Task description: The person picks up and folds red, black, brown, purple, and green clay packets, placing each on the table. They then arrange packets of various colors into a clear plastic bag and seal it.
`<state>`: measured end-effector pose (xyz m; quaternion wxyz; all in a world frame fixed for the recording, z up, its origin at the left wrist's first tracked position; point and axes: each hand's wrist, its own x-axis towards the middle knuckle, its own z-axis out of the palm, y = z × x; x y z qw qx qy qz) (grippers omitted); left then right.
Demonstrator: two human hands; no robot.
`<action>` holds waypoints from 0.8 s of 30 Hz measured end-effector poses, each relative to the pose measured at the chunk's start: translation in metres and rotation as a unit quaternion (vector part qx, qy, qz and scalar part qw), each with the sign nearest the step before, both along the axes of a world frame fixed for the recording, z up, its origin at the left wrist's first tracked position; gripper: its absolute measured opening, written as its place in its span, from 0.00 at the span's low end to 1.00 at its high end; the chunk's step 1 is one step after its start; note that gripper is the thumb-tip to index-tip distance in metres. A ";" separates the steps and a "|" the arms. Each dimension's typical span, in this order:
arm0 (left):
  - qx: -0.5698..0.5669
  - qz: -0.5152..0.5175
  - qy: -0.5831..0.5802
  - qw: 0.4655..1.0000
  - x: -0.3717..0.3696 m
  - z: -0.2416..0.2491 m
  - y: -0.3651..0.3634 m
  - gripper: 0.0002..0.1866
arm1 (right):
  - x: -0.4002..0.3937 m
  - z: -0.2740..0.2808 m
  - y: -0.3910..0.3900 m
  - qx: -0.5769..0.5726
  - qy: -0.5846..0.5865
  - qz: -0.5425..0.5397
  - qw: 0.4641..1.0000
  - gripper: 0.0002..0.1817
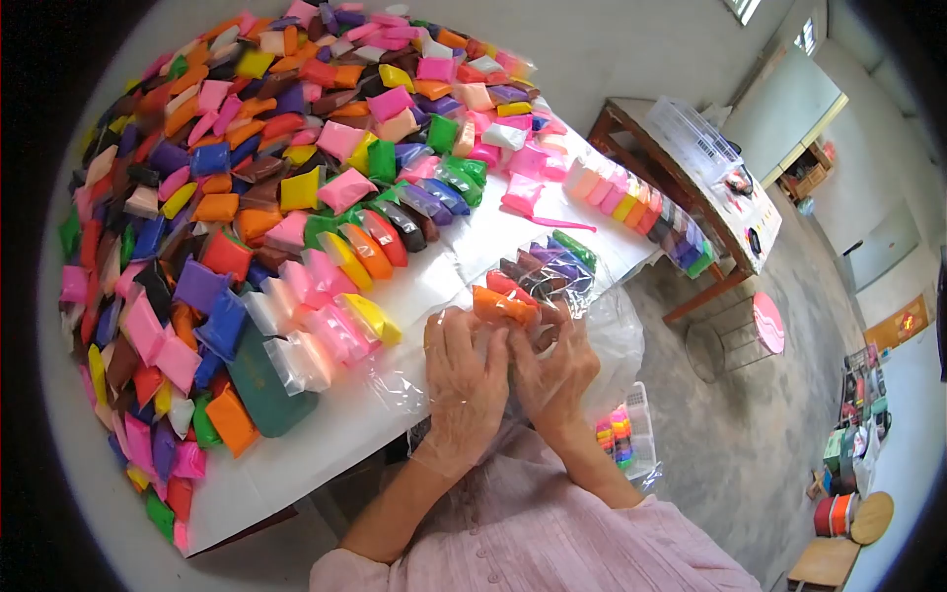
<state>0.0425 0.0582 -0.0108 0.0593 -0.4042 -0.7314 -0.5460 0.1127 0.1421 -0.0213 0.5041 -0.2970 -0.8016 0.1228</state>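
Observation:
Both hands wear thin clear plastic gloves. My left hand (464, 380) and my right hand (554, 370) together grip a clear plastic bag (538, 281) packed with a row of small colour packets: orange and red nearest my fingers, then brown, purple and green at the far end. My fingers pinch the orange end of the bag, just above the white table's (326, 434) near edge. A line of pink, yellow and orange packets (345, 316) lies on the table directly left of my hands.
A large heap of mixed-colour packets (237, 158) covers the table's left and far part. A dark green flat case (261, 385) lies near the front edge. Filled rows of packets (636, 207) sit at the far right. A wooden table (691, 168), wire basket with a pink lid (740, 331) stand beyond.

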 end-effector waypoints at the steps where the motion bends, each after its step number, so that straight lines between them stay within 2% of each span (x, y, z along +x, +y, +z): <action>1: -0.004 -0.013 -0.018 1.000 -0.001 0.001 -0.001 0.17 | -0.001 0.000 0.001 0.011 -0.011 -0.005 1.000 0.13; 6: 0.019 -0.026 0.025 0.999 -0.007 0.002 0.000 0.16 | -0.002 0.002 -0.001 0.003 -0.068 0.002 0.998 0.14; 12: 0.018 -0.045 0.030 0.998 -0.009 0.000 0.000 0.17 | -0.006 -0.003 0.000 0.007 -0.070 0.001 0.998 0.13; 15: 0.021 -0.046 0.034 0.998 -0.009 -0.004 0.001 0.16 | 0.004 0.007 -0.003 -0.020 -0.071 0.043 0.996 0.13; 18: 0.018 -0.045 0.049 0.998 -0.009 -0.004 0.000 0.15 | 0.048 0.050 -0.020 -0.095 -0.152 0.094 0.979 0.11; 23: 0.047 -0.032 0.062 0.996 -0.005 -0.015 0.003 0.14 | 0.060 0.144 -0.048 -0.060 -0.074 0.215 0.972 0.07; 24: 0.037 -0.049 0.053 0.997 -0.007 -0.017 0.003 0.15 | 0.043 0.152 -0.043 -0.041 -0.111 0.272 0.955 0.07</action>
